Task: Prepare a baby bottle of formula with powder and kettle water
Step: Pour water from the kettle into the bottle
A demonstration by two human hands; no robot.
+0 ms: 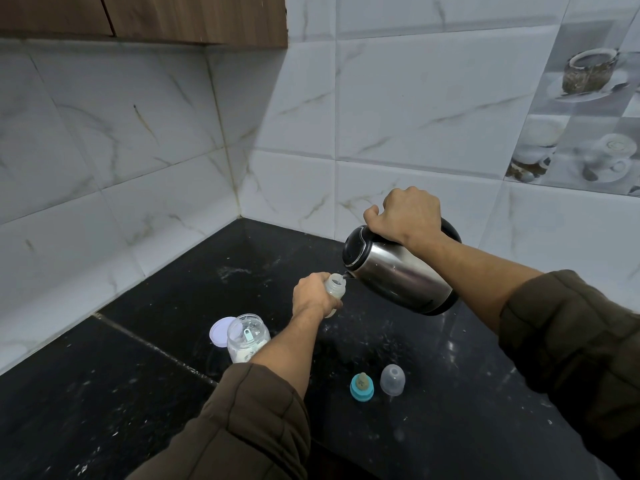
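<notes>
My left hand (311,295) grips a small clear baby bottle (336,285), open at the top and tilted slightly, above the black counter. My right hand (407,216) holds the handle of a steel kettle (398,271) with a black lid, tipped to the left so its spout touches the bottle's mouth. An open clear powder jar (246,337) with a scoop inside stands at the left, its pale lilac lid (219,331) lying behind it. The teal ring with its teat (362,386) and the clear cap (392,380) rest on the counter in front.
The black stone counter (138,393) is speckled with white powder and runs into a corner of white marble-look tiled walls (398,116). A wooden cabinet (173,19) hangs above at the top left.
</notes>
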